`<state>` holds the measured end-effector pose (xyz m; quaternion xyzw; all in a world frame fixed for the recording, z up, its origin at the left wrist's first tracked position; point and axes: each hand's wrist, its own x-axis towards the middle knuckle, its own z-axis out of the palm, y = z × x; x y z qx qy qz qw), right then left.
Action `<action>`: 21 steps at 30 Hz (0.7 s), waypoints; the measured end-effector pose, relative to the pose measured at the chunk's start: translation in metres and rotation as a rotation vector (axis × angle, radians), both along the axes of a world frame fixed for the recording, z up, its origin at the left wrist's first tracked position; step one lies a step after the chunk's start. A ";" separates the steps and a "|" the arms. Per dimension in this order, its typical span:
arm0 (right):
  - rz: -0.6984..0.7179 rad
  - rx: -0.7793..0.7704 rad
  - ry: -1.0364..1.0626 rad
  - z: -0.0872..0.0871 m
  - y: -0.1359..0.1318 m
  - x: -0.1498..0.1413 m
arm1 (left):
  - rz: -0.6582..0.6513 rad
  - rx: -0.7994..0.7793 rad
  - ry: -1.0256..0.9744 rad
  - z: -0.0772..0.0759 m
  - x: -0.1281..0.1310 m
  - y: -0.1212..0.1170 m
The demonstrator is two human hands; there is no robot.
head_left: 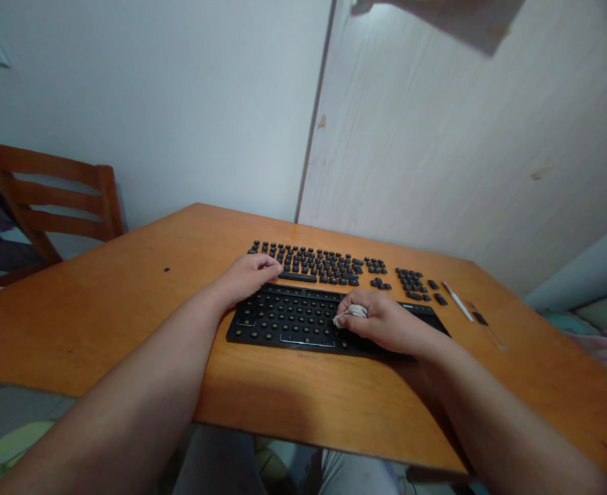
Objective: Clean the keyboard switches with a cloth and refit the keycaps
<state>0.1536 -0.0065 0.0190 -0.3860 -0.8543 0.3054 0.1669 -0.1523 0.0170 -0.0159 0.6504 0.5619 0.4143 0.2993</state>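
A black keyboard base (pixel 282 322) without keycaps lies on the wooden table, its switch posts showing in rows. Pinched in my right hand (pixel 378 316) is a crumpled white tissue (pixel 352 315), pressed onto the middle of the base. The hand and forearm cover part of the right side of the base. My left hand (pixel 251 276) rests at the upper left edge of the base, fingers closed together beside the long space bar key (pixel 298 277). What those fingers hold, if anything, is hidden. Behind the base, loose black keycaps (pixel 316 261) are laid out in keyboard order.
To the right of the base lie more keycaps (pixel 411 282), a white pen-like stick (pixel 458 301) and a small tool with a dark part (pixel 481 319). One small dark piece (pixel 166 269) sits on the left of the table (pixel 128 302). A wooden chair (pixel 56 192) stands at left.
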 end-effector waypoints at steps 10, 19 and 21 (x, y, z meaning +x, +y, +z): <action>0.077 0.129 -0.099 -0.005 -0.003 -0.010 | -0.009 -0.011 0.070 -0.004 0.004 0.006; 0.143 0.250 -0.309 0.013 -0.004 -0.021 | -0.025 -0.029 0.095 -0.004 0.007 0.009; 0.140 0.288 -0.372 0.017 -0.005 -0.027 | -0.032 -0.026 0.106 -0.004 0.007 0.009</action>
